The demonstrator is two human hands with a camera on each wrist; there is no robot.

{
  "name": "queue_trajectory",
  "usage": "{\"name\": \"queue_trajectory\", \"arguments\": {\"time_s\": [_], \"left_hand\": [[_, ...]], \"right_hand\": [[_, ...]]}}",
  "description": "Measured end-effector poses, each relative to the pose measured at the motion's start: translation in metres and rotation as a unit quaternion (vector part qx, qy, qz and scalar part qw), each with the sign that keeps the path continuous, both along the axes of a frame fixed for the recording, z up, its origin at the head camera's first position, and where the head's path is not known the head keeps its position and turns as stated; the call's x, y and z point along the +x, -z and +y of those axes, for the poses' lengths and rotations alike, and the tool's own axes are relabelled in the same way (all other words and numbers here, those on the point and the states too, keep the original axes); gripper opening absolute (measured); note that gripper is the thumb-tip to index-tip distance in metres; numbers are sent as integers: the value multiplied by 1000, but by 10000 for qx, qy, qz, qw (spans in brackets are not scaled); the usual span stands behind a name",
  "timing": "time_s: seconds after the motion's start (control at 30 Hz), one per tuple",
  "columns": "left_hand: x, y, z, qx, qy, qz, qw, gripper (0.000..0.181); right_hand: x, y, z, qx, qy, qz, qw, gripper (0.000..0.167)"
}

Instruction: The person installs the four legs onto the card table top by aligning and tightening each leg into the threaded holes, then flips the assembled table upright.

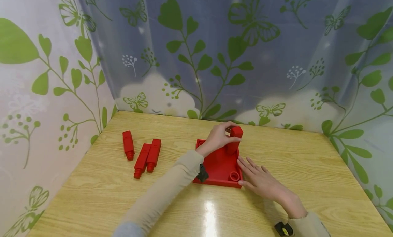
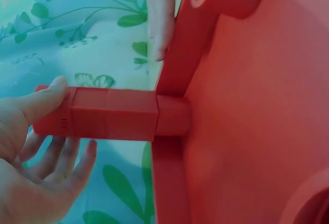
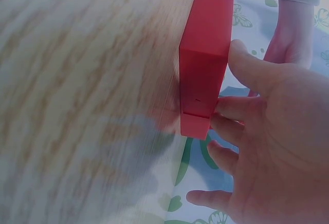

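Note:
My left hand (image 1: 217,137) holds the upper end of a red square-sided post (image 1: 236,131) between thumb and fingers. The post stands upright at the far right corner of a shallow red tray-like base (image 1: 216,167). In the left wrist view, the post's lower end meets a round socket (image 2: 174,116) on that base. Another ring-shaped socket (image 1: 234,176) shows at the near right corner. Along the base's right side lies my right hand (image 1: 262,182), its fingers extended and touching the outer wall (image 3: 203,80).
Three loose red posts with narrower, threaded-looking ends lie to the left: one apart (image 1: 128,144), two side by side, a left one (image 1: 142,161) and a right one (image 1: 154,154). A patterned curtain (image 1: 196,59) hangs behind the wooden table (image 1: 101,196).

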State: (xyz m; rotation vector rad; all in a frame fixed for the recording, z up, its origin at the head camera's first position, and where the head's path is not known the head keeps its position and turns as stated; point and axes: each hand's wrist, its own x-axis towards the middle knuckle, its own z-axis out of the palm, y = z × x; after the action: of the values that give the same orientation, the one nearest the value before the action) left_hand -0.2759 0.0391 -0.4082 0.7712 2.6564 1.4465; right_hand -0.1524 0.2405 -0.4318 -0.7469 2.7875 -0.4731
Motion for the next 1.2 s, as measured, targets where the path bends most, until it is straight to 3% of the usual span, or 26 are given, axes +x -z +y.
{"name": "queue_trajectory", "arguments": {"time_s": [0.3,0.5,0.63,0.8,0.97,1.07,1.2], "left_hand": [[-7,-1,-8,114,772,-134,9969,48],[-8,2,-8,222,970,-199,9948,54],[-4,3,-4,274,708,-156,9970,61],[3,5,4,199,-12,136,9997,64],[8,8,11,284,-544,187,9979,62],[9,8,12,330,-661,120,9972,59],[8,7,10,408,-558,46,9976,55]], "right_hand": [[0,1,1,-3,3,-5,10000,73],[0,0,1,6,22,-2,10000,73],[0,0,0,13,8,10,10000,74],[0,-1,0,21,-12,47,10000,73],[0,-1,0,35,-51,107,9999,72],[0,-1,0,34,-59,107,9999,72],[1,-1,0,18,-36,96,9999,72]]}}
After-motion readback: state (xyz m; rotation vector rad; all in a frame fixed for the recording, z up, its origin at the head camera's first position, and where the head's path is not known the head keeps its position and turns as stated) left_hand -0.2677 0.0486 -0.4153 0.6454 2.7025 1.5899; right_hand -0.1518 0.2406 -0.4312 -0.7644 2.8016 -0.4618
